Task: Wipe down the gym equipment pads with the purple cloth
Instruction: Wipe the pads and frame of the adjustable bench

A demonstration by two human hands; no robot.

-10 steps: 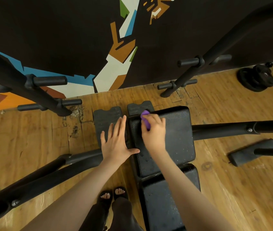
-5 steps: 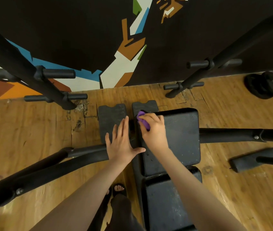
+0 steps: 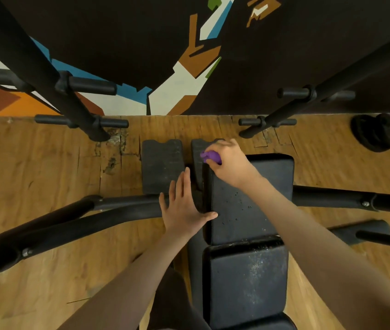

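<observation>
A black bench runs away from me, with an upper pad (image 3: 260, 201) and a dusty lower pad (image 3: 246, 279). My right hand (image 3: 231, 163) grips a bunched purple cloth (image 3: 210, 157) at the far left corner of the upper pad. My left hand (image 3: 184, 208) lies flat with straight fingers against the pad's left side, thumb on the top edge. Small water drops dot the upper pad.
Two black foot plates (image 3: 161, 166) lie on the wooden floor beyond the bench. Slanted black rack posts with pegs (image 3: 70, 96) rise at left and right. Frame tubes (image 3: 346, 202) cross the floor. Weight plates (image 3: 377, 133) sit at far right by the painted wall.
My right hand has slid the cloth farther away to the pad's far left corner. My left hand has stayed on the pad's side. My head has shifted, so the view has moved.
</observation>
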